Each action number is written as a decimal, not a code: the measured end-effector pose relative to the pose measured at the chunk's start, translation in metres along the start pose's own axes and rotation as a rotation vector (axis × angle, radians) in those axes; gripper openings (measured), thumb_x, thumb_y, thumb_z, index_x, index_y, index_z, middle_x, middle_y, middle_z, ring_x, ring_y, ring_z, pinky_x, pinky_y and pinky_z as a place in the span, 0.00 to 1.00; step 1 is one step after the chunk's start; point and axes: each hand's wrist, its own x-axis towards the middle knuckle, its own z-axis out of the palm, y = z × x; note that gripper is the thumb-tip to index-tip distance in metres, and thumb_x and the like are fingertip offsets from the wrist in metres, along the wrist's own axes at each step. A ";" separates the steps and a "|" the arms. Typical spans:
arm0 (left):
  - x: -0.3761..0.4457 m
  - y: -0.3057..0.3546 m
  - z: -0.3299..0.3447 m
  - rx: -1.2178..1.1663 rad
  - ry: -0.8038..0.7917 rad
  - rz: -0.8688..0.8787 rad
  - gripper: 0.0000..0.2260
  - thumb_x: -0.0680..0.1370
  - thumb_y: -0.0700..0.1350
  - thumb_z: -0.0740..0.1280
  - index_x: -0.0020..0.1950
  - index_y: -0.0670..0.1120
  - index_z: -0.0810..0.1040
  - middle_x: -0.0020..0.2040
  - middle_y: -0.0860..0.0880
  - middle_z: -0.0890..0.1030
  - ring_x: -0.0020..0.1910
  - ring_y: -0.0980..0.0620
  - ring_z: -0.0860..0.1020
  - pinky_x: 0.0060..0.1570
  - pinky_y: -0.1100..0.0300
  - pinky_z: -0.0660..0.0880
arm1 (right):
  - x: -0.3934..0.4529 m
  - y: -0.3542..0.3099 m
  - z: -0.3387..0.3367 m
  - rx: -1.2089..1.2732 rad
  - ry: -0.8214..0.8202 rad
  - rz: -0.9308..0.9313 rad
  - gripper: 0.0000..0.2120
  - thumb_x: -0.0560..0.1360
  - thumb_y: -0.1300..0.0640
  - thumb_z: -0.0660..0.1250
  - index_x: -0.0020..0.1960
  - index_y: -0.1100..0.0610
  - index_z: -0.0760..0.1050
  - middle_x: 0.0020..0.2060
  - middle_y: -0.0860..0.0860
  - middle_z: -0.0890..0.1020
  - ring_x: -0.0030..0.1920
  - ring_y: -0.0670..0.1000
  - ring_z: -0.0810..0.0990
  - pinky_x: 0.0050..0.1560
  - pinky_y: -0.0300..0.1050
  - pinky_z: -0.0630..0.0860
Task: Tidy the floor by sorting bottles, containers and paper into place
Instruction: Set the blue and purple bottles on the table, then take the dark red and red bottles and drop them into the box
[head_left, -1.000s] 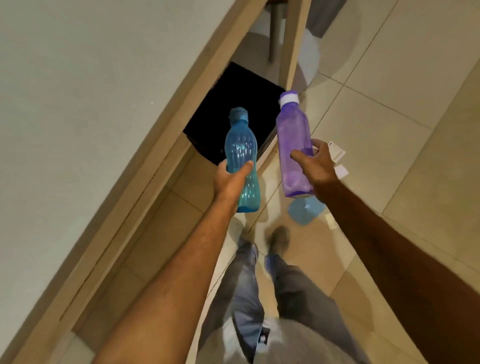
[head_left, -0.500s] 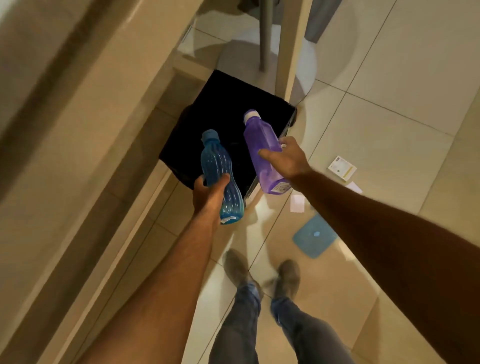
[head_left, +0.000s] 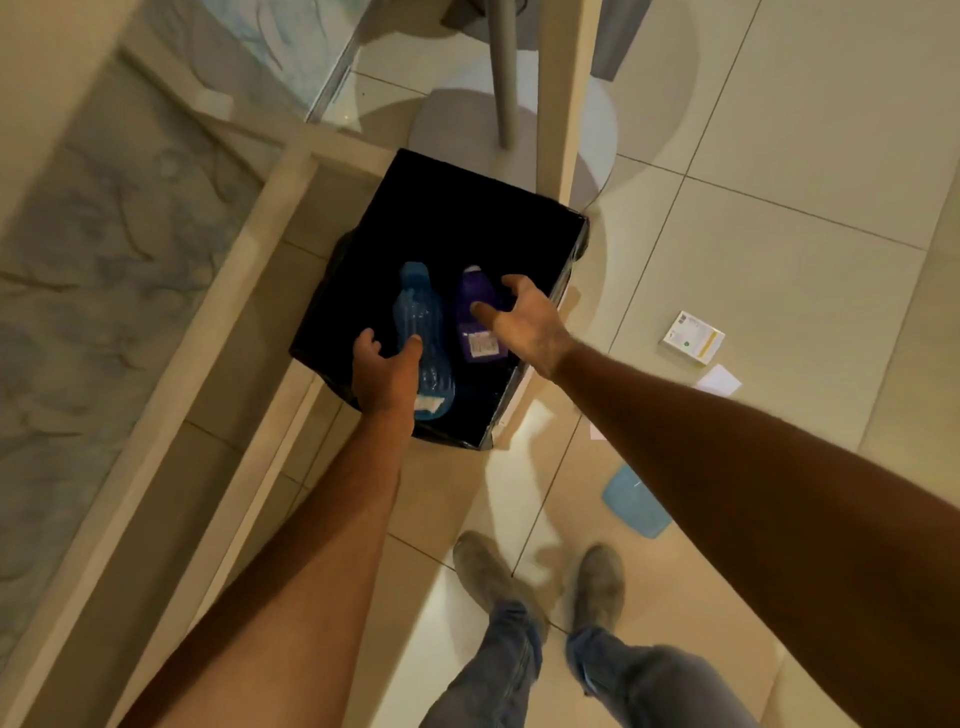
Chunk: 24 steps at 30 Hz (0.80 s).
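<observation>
A black bin (head_left: 452, 208) stands on the tiled floor under a table edge. Inside its opening lie a clear blue bottle (head_left: 415, 317) and a purple bottle (head_left: 475, 306), both with caps pointing away from me. My left hand (head_left: 384, 371) hovers over the blue bottle's lower end with fingers spread, the thumb beside the bottle. My right hand (head_left: 524, 322) is spread above the purple bottle and grips nothing.
On the floor to the right lie a small white box (head_left: 692, 339), a white paper slip (head_left: 718, 380) and a blue lid (head_left: 636, 501). A wooden table leg (head_left: 566, 104) and a grey round-based pole (head_left: 503, 73) stand behind the bin. A glass-topped frame (head_left: 104, 234) fills the left.
Both hands carried the bottles down and forward over the bin, then let go. The bottles now sit in the bin's opening below spread fingers.
</observation>
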 end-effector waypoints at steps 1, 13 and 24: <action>-0.002 -0.002 -0.002 0.051 -0.001 0.039 0.33 0.80 0.48 0.71 0.81 0.45 0.62 0.78 0.43 0.69 0.74 0.43 0.71 0.66 0.54 0.71 | -0.003 0.003 -0.003 -0.050 -0.006 -0.034 0.33 0.78 0.49 0.73 0.78 0.56 0.65 0.69 0.56 0.77 0.67 0.56 0.78 0.67 0.49 0.77; -0.077 -0.013 -0.008 0.599 -0.101 0.306 0.31 0.80 0.59 0.66 0.80 0.53 0.61 0.80 0.50 0.65 0.77 0.46 0.65 0.73 0.43 0.69 | -0.081 0.020 -0.039 -0.491 0.040 -0.259 0.30 0.80 0.45 0.69 0.77 0.59 0.68 0.73 0.56 0.73 0.73 0.55 0.71 0.70 0.47 0.71; -0.221 0.018 -0.064 0.753 -0.153 0.338 0.32 0.80 0.60 0.64 0.81 0.48 0.63 0.80 0.46 0.66 0.76 0.44 0.67 0.71 0.46 0.68 | -0.226 -0.024 -0.098 -0.556 0.064 -0.200 0.29 0.78 0.43 0.67 0.74 0.55 0.70 0.72 0.53 0.74 0.72 0.57 0.71 0.70 0.54 0.72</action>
